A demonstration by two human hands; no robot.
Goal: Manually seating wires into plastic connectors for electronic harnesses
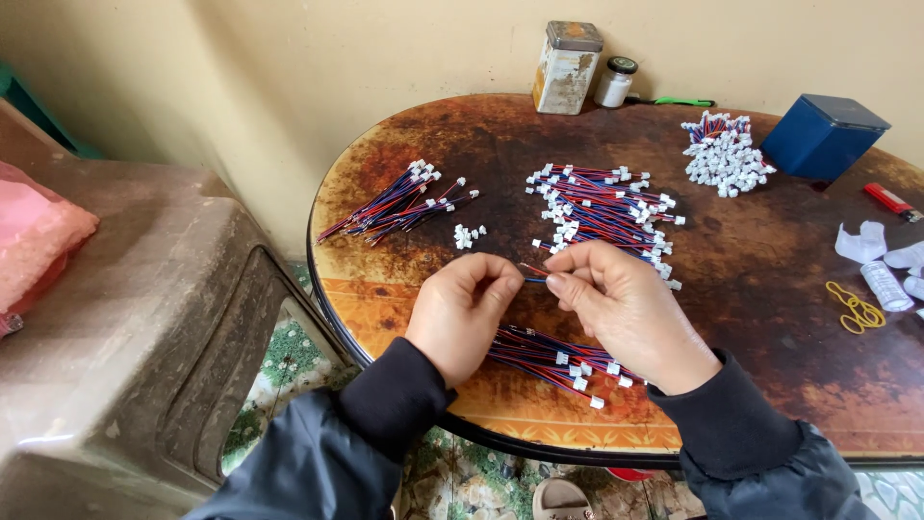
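Observation:
My left hand [460,313] and my right hand [626,313] meet over the front of a round brown table [751,289]. Between their fingertips they pinch one thin red and blue wire [532,272]. Under my wrists lies a bundle of red and blue wires with white connectors [558,358]. A larger pile of the same wires [602,212] lies just beyond my hands. A smaller bundle [395,204] rests at the table's left. Two or three loose white connectors [469,235] sit between those piles.
A rusty tin [567,67] and a small jar [613,82] stand at the back by the wall. A heap of white connectors [724,154], a blue box [824,135], a red lighter [887,198], yellow rubber bands [855,308] and clear plastic bits [881,260] lie right. A grey plastic stool [125,318] stands left.

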